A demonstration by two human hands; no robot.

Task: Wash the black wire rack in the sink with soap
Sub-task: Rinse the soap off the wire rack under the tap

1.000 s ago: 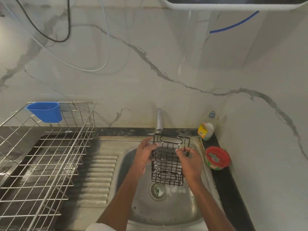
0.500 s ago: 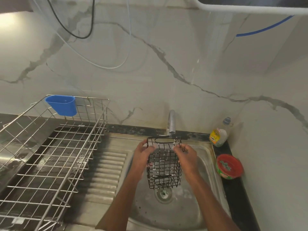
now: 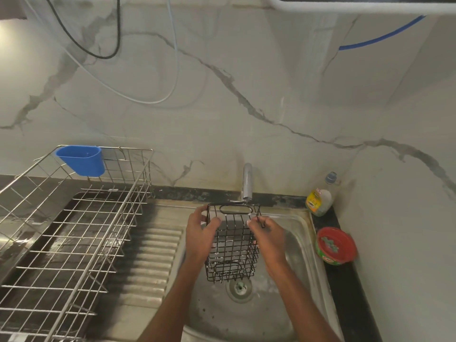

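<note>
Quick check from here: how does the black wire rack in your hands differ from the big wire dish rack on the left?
The black wire rack is dark, small and held over the sink by the left hand and right hand. The dish rack is bare silver metal, far larger, and rests beside the basin, carrying a blue cup on its rim. Both are open wire grids.
</note>
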